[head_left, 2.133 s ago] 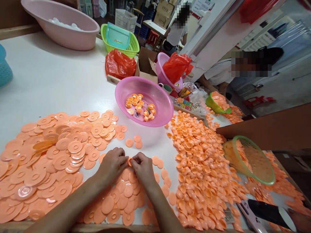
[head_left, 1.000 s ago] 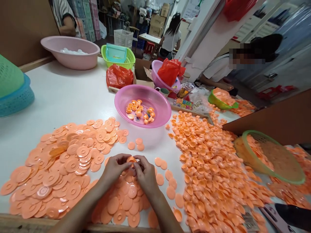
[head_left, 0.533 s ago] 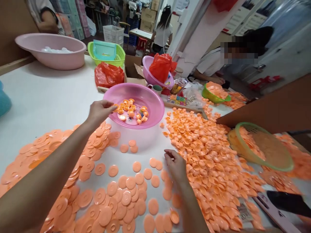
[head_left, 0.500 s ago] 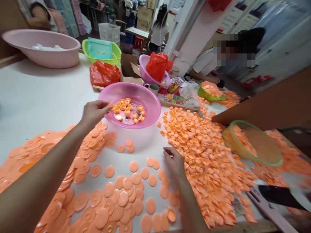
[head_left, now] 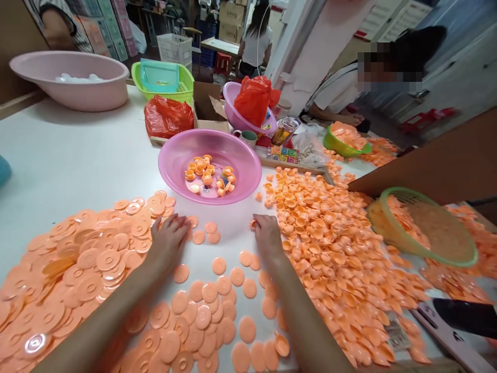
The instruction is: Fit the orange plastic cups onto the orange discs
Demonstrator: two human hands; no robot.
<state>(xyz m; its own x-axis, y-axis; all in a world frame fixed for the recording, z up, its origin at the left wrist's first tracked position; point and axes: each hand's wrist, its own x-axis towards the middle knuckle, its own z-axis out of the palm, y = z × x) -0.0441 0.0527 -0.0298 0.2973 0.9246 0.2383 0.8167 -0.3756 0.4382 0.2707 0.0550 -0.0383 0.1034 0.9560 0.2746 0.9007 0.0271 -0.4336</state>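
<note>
My left hand (head_left: 169, 242) reaches down to the table at the right edge of a heap of flat orange discs (head_left: 108, 259). Its fingers are stretched out, with loose discs by the fingertips. My right hand (head_left: 267, 237) is closed in a pinch on a small orange cup (head_left: 253, 224), partly hidden by the fingers. Beside it spreads a large pile of small orange cups (head_left: 322, 248). Beyond both hands stands a pink basin (head_left: 171, 160), with several cup-and-disc pieces (head_left: 202, 167) inside. More discs (head_left: 202, 316) lie between my forearms.
A pale pink tub (head_left: 97, 96), a green basket (head_left: 186, 85), a red bag (head_left: 169, 116) and a purple bowl (head_left: 231, 96) line the back. At right are a tilted green sieve (head_left: 458, 248) and a flat pinkish tool (head_left: 438, 326). A co-worker (head_left: 337, 93) sits beyond.
My left hand has left the pink basin's rim, where it held an orange piece, and come down beside the discs. My right hand has moved slightly forward and now pinches a small cup.
</note>
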